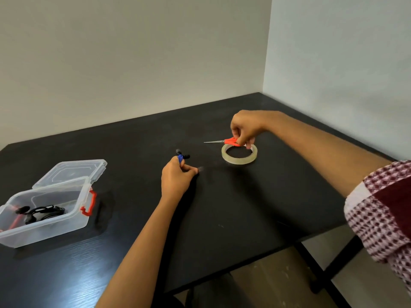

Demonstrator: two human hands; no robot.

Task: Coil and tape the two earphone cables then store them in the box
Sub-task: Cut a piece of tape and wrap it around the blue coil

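My left hand (175,177) is closed around a coiled blue earphone cable (180,158), with its dark earbuds sticking out above my fingers. A short strip of clear tape (200,168) seems to hang from my fingertips. My right hand (245,127) grips red-handled scissors (231,141), blades pointing left, just above a roll of clear tape (239,154) that lies flat on the black table (222,207). At the left stands a clear plastic box (75,218) with red latches, its lid swung back, holding a coiled black earphone cable (45,212).
Pale walls meet in a corner behind the table's far right end. The table's front edge runs diagonally at the lower right, with black legs and floor below it. My patterned sleeve (382,210) fills the right edge.
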